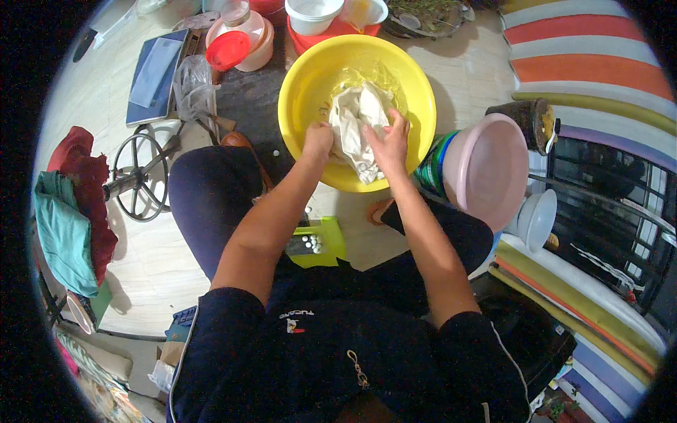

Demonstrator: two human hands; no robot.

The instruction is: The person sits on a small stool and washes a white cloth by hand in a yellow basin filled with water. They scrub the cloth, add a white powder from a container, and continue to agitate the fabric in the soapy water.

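A crumpled white cloth [358, 127] lies bunched in a wide yellow basin [296, 67] in front of me. My left hand [319, 141] is closed at the cloth's left edge, over the basin's near rim; the cloth seems caught in its fingers, which are partly hidden. On the cloth's right side, my right hand [390, 142] rests with its thumb against the fabric and its fingers apart. Clear crinkled plastic [377, 74] shows behind the cloth inside the basin.
Between my legs sits a lime-green tray [329, 236] with several small white balls. Pink tub [493, 169] and pale bucket [537, 218] stand at right. Far left are a blue board [151, 95] and black wheel [141, 176]; a red lid [228, 51] and white bowls [310, 15] lie beyond.
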